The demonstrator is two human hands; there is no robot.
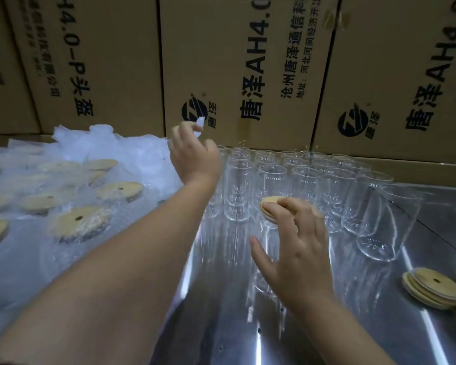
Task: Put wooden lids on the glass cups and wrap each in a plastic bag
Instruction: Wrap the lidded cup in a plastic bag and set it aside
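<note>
My left hand [195,159] reaches far across to the heap of clear plastic bags [132,151] and pinches a bit of plastic [199,123] between its fingertips. My right hand [295,246] holds a glass cup [267,262] in mid-table. Its fingers lie over the wooden lid [270,204] on the cup's mouth and its thumb runs along the cup's side. The cup is blurred and partly hidden under the hand. Several bare glass cups [308,185] stand upright in rows just behind it.
Several wrapped, lidded cups [77,225] lie on plastic at the left. A small stack of wooden lids [435,288] sits at the right on the steel table [340,338]. Cardboard boxes [248,61] form a wall along the back.
</note>
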